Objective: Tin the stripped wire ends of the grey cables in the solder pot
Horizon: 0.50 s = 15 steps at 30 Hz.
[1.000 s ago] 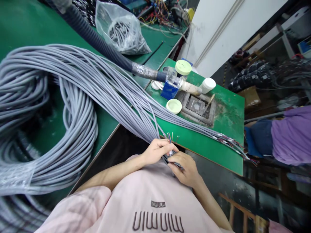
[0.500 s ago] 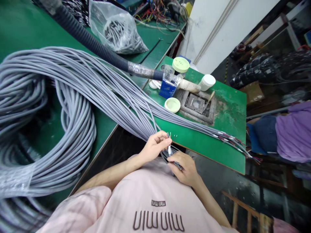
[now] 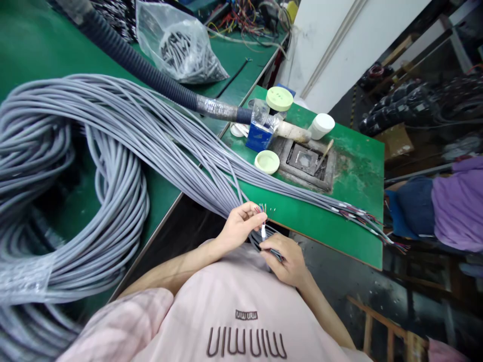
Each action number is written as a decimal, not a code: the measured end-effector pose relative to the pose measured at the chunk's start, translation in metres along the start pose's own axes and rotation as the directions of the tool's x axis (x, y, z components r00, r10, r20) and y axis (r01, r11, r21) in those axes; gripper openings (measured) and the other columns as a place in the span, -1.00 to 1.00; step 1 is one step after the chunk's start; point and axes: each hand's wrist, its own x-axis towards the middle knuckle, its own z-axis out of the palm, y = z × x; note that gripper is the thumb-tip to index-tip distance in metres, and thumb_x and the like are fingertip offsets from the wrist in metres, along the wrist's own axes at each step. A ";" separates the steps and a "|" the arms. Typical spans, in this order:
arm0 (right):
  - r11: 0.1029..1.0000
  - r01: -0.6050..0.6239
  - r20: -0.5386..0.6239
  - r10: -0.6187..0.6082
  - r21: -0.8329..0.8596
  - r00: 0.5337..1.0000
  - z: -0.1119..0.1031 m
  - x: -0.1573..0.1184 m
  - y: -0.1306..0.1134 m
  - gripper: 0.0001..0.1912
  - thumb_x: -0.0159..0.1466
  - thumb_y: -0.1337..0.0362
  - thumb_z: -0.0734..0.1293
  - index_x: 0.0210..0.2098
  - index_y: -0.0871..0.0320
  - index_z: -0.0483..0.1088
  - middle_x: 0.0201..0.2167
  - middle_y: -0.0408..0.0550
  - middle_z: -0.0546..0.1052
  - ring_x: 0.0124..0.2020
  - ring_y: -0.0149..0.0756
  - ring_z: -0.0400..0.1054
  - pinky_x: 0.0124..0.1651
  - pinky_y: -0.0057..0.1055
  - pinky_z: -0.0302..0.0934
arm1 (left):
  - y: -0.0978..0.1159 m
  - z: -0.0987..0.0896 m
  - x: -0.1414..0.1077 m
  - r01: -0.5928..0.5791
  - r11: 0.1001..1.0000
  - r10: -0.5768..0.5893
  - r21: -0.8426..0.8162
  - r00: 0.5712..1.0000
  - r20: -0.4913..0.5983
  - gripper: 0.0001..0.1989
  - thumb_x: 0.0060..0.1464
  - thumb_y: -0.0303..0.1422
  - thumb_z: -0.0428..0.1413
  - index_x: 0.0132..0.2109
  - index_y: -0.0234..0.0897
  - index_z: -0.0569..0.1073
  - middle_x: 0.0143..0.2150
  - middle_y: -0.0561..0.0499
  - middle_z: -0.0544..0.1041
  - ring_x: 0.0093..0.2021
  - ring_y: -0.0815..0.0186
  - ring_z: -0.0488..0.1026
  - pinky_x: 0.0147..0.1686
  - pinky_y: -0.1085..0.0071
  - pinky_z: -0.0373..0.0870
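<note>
My left hand point(image 3: 243, 221) pinches the thin coloured wires point(image 3: 261, 208) that fan out at a cable's end, their tips pointing up. Just below and to the right, my right hand point(image 3: 285, 256) is closed on the grey cable, near a white band point(image 3: 263, 231) around it. More cable ends with dark wires show under the right fingers. A large bundle of grey cables point(image 3: 151, 130) runs from the coil at the left, and part of it passes behind my left hand. Other stripped ends point(image 3: 362, 217) lie at the green board's right edge.
A soldering pot point(image 3: 304, 160) with a brush stands on the green board point(image 3: 350, 171). Around it are a white cup point(image 3: 321, 125), a pale green lid point(image 3: 267, 162), a blue box point(image 3: 258, 138) and a hose point(image 3: 166, 83). A person in purple point(image 3: 456, 206) is at the right.
The view has shifted very slightly. Both hands keep their hold, and the coloured wire tips look a little more spread at my left fingertips.
</note>
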 end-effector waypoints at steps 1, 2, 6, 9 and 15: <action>1.000 0.000 -0.001 0.000 0.003 1.000 0.000 0.000 0.000 -0.86 0.26 0.36 0.27 -0.19 0.06 0.39 -0.41 -0.10 0.55 -0.40 -0.31 0.45 -0.32 -0.36 0.35 | 0.000 0.000 0.000 -0.002 1.000 0.002 -0.006 1.000 0.002 -0.62 -0.12 -0.10 0.29 -0.45 -0.30 0.35 -0.60 0.15 0.39 -0.60 0.52 0.27 -0.51 0.54 0.25; 1.000 0.000 0.000 0.000 0.005 1.000 0.000 0.000 0.000 -0.86 0.26 0.36 0.27 -0.19 0.07 0.39 -0.42 -0.09 0.55 -0.40 -0.32 0.44 -0.32 -0.37 0.35 | -0.001 0.000 0.000 -0.005 1.000 0.005 -0.010 1.000 0.006 -0.62 -0.11 -0.11 0.29 -0.44 -0.30 0.35 -0.60 0.15 0.39 -0.59 0.52 0.27 -0.51 0.55 0.25; 1.000 -0.001 0.000 0.001 0.001 1.000 -0.001 0.000 -0.001 -0.88 0.27 0.36 0.27 -0.21 0.08 0.39 -0.42 -0.10 0.55 -0.40 -0.33 0.44 -0.31 -0.39 0.34 | -0.003 0.000 0.000 -0.006 1.000 0.007 -0.010 1.000 0.012 -0.64 -0.09 -0.12 0.29 -0.44 -0.30 0.37 -0.60 0.15 0.39 -0.59 0.52 0.28 -0.51 0.56 0.25; 1.000 0.003 -0.001 -0.003 -0.002 1.000 -0.002 0.001 -0.002 -0.88 0.27 0.37 0.27 -0.21 0.10 0.39 -0.41 -0.09 0.55 -0.39 -0.34 0.44 -0.29 -0.40 0.33 | -0.005 -0.002 0.000 0.001 1.000 -0.001 -0.018 1.000 0.006 -0.64 -0.10 -0.12 0.29 -0.42 -0.30 0.38 -0.60 0.16 0.39 -0.59 0.52 0.28 -0.51 0.56 0.26; 1.000 -0.006 0.007 0.006 -0.010 1.000 -0.001 0.000 -0.001 -0.88 0.28 0.36 0.26 -0.20 0.09 0.39 -0.41 -0.09 0.55 -0.39 -0.35 0.43 -0.29 -0.39 0.33 | -0.009 -0.004 0.000 -0.009 0.999 0.010 -0.040 1.000 0.023 -0.69 -0.07 -0.17 0.28 -0.41 -0.31 0.40 -0.59 0.15 0.41 -0.58 0.53 0.29 -0.50 0.57 0.26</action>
